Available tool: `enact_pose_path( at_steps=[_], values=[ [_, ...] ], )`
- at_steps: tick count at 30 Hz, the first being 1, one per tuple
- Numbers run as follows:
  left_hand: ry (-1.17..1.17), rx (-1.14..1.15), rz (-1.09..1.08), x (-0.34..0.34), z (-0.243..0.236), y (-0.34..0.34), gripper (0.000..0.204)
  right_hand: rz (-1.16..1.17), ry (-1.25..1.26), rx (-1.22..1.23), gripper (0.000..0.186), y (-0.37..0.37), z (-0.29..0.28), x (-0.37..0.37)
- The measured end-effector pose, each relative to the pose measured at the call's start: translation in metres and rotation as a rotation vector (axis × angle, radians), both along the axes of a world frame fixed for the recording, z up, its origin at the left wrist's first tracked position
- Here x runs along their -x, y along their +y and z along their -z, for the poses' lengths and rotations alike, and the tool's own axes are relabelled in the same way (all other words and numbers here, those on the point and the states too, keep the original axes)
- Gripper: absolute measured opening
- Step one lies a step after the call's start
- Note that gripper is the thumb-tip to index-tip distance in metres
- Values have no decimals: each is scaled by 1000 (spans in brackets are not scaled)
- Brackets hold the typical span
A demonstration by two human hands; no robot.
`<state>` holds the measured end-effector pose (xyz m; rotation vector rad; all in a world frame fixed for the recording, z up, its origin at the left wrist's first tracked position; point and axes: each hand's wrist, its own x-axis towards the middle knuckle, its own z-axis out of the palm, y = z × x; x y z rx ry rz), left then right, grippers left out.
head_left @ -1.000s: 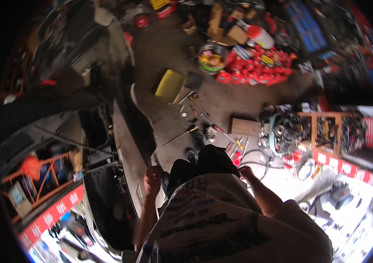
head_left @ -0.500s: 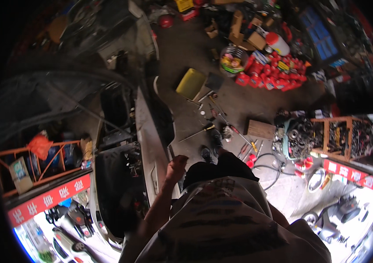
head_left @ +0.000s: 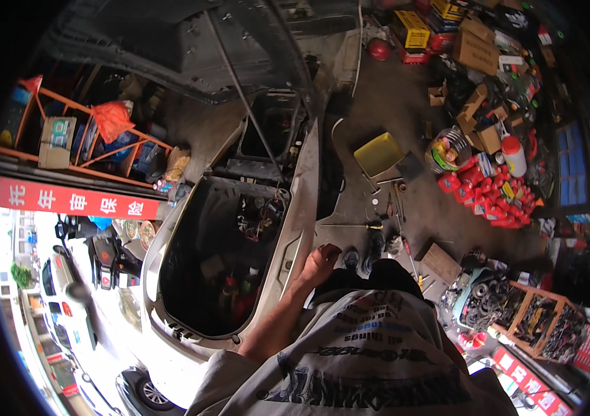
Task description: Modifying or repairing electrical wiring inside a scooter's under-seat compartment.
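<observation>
My left hand (head_left: 320,262) is held in front of my body, at the right side of a white vehicle (head_left: 296,253). Its fingers are curled, and whatever they may hold is hidden. I cannot tell if the hand touches the panel. To its left gapes the vehicle's open black compartment (head_left: 205,236), with loose wiring (head_left: 261,218) and a few dim items at the bottom. A raised dark lid (head_left: 170,48) hangs over the far end, with a long prop rod (head_left: 239,87) under it. My right hand does not show.
Around my shoes (head_left: 374,244) several tools lie on the floor, with a yellow-green panel (head_left: 379,154) and a wooden block (head_left: 440,263). Red bottles (head_left: 489,191) and cardboard boxes (head_left: 476,46) crowd the far right. An orange rack (head_left: 128,163) stands far left; an engine (head_left: 483,298) sits right.
My view has swung left, so the vehicle, floor tools and bottles sit further right in the picture. The left hand stays curled beside the vehicle.
</observation>
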<state>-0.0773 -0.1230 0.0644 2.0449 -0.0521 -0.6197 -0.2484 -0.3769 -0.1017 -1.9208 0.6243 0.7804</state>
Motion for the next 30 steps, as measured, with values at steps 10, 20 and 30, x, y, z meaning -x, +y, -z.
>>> enact_pose_path(
  at_steps=[10, 20, 30],
  values=[
    [-120, 10, -11, 1, 0, 6, 19, -32, 37, 25, 10, -34, -18, -30],
    [-122, 30, -53, -26, -18, 6, 21, -90, 68, 85, 10, -96, -40, -97],
    [-82, 205, -354, -65, -36, 11, 21, 65, 131, -34, 7, -136, -59, -276]
  ],
)
